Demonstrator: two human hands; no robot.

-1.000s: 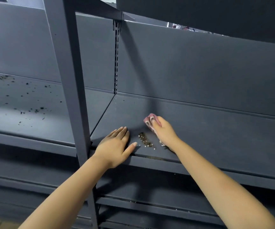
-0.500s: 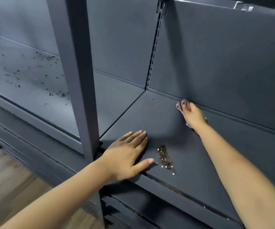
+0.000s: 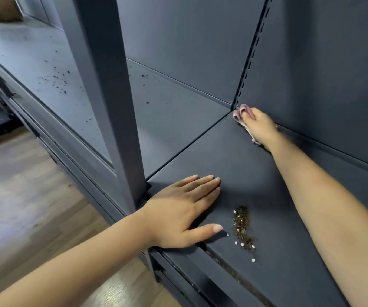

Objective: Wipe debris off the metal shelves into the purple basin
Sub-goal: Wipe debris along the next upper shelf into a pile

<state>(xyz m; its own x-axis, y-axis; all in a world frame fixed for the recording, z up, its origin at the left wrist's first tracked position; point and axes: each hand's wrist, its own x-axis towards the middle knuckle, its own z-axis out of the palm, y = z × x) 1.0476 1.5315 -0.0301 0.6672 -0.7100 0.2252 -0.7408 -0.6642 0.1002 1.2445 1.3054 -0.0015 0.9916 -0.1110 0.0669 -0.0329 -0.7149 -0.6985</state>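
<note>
- Dark grey metal shelf unit fills the view; right bay deck mostly bare, so judged mostly wiped.
- Left bay shelf deck, at 10 o'clock from centre, has black specks scattered on it; judged not yet wiped.
- Grey upright post stands between the two bays, just at 9 o'clock of the left hand.
- Wooden floor shows at 8 o'clock, below the shelf edge.
- Left hand lies flat on the right bay's front left corner, fingers straight and together, thumb spread, holding nothing.
- Right hand reaches to the back left corner of the right bay, fingers curled, pressing a pink folded cloth into the corner where deck meets back panel.
- Small heap of brown crumbs with white bits sits near the front edge, gathered in a short line, just at 3 o'clock of the left thumb, not touching it; well apart from the right hand, at 6 o'clock of the cloth.
- A few white grains trail off toward 5 o'clock, close to the front lip.
- Purple basin: not in view; cannot tell where it stands.
- Progress judgement: debris collected into a heap but not yet tipped off the shelf; corner pass in hand, then the heap and the left bay remain.
</note>
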